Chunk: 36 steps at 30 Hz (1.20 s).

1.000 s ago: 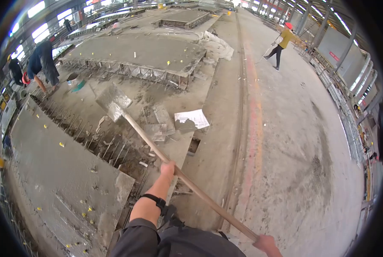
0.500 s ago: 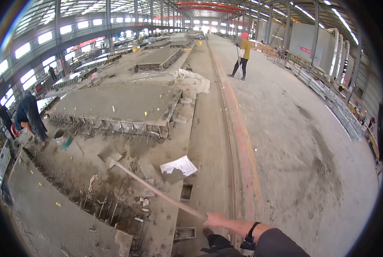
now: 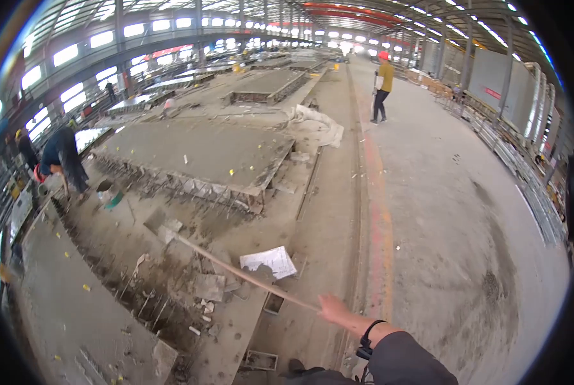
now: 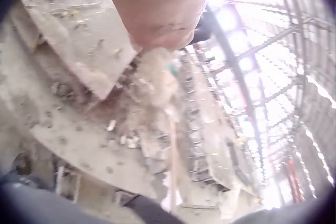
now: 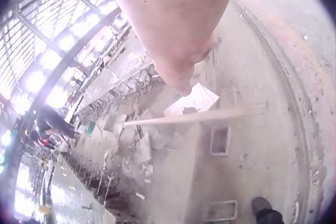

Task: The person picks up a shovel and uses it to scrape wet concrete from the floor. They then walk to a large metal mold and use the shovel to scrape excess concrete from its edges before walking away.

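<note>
A square-bladed shovel [image 3: 213,258] slants across the work area, its dirty blade [image 3: 164,226] at the far left end. My right hand [image 3: 333,310] reaches out at the near end of the wooden handle. In the right wrist view, the blurred handle [image 5: 205,115] passes below the fingertips of the right hand [image 5: 181,66], with a visible space between. The left hand [image 4: 163,27] shows as a rounded, foreshortened shape at the top of the left wrist view, its fingers mostly hidden. The shovel handle [image 4: 173,166] appears apart from it there.
Wet concrete slabs [image 3: 197,151] with protruding rebar stand ahead and at left [image 3: 69,301]. A white paper [image 3: 271,262] with mortar on it lies near the handle. A person in a red helmet [image 3: 382,86] stands on the aisle; another bends [image 3: 65,157] at left near a bucket [image 3: 107,192].
The left hand has left the shaft and the head view. The right arm has swung forward, the shovel now lies lower, and the right hand has let go of the handle. The head view has tilted up.
</note>
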Motion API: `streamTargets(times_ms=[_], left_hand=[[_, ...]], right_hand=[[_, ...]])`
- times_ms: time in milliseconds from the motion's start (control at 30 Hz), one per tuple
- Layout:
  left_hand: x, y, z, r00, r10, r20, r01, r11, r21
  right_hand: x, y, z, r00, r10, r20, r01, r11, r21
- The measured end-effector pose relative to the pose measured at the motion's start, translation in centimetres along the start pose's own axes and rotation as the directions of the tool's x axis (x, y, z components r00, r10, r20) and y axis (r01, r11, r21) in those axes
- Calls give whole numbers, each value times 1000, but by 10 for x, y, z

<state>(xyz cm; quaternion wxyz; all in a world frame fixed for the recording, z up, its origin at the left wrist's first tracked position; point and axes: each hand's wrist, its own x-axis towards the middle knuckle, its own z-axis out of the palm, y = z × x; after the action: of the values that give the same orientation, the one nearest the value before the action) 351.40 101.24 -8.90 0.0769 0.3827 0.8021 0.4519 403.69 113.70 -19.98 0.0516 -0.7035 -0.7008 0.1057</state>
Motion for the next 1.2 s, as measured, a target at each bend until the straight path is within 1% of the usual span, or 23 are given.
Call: streamTargets(times_ms=[33,67,100,133,167,200,233,267,300,333,367,433,467,533,567,633,667,733,767,833,933,1033,1200], left_hand=[[12,9,-1,995,-47,-88,34,989,-141],[23,39,-7,968,101,-230,-132,984,-123],[34,61,-19,897,245,-367,-288,955,-65],[42,105,-36,813,335,-477,-407,912,-53],[39,130,-58,706,417,-573,-520,854,-18],[47,105,-91,557,481,-677,-595,800,79],[43,96,-116,452,488,-746,-629,768,121],[30,100,-135,372,481,-794,-639,753,157],[19,96,-153,306,477,-824,-642,743,192],[7,92,-163,270,457,-848,-630,749,203],[-3,85,-174,261,436,-861,-607,768,205],[-20,64,-187,303,374,-877,-540,825,166],[-26,52,-192,346,331,-878,-496,859,129],[-39,24,-197,446,226,-866,-382,923,43],[-45,9,-198,499,159,-852,-315,949,-7],[-61,-26,-199,595,0,-803,-154,981,-114],[-69,-43,-199,628,-78,-774,-78,984,-163],[-88,-78,-197,672,-227,-705,71,967,-244],[-98,-95,-195,678,-299,-671,141,949,-281],[-118,-126,-194,674,-416,-611,256,907,-335],[-152,-165,-191,633,-563,-531,407,826,-390],[-178,-190,-191,578,-656,-485,498,754,-428],[-204,-200,-193,536,-708,-460,549,706,-447]], right_hand=[[-12,2,-2,993,56,100,-64,995,73],[-23,6,-4,973,93,211,-123,984,132],[-32,12,4,941,165,295,-214,967,141],[-41,18,14,897,227,378,-298,944,139],[-54,21,13,917,99,386,-186,963,194],[-67,27,12,921,-28,388,-76,965,250],[-76,41,30,908,38,418,-128,973,191],[-86,53,50,892,109,438,-183,975,129],[-94,64,61,891,117,438,-182,977,110],[-99,66,67,892,133,431,-190,978,91],[-102,49,55,890,113,443,-170,981,92],[-98,8,11,861,182,476,-170,983,-69],[-93,-3,3,859,172,482,-160,985,-66],[-83,-24,-5,861,118,495,-169,984,59],[-76,-35,-5,860,106,499,-157,986,61],[-63,-53,-1,875,77,479,-71,997,-30],[-58,-57,7,877,64,476,-55,998,-31],[-51,-63,20,935,-142,324,130,990,59],[-50,-76,15,934,-157,322,146,988,57],[-47,-112,-3,902,-127,413,126,992,31],[-49,-140,-10,877,-127,464,134,991,19],[-54,-162,-13,850,-169,498,227,972,-58],[-60,-182,-11,824,-220,522,292,955,-57]])
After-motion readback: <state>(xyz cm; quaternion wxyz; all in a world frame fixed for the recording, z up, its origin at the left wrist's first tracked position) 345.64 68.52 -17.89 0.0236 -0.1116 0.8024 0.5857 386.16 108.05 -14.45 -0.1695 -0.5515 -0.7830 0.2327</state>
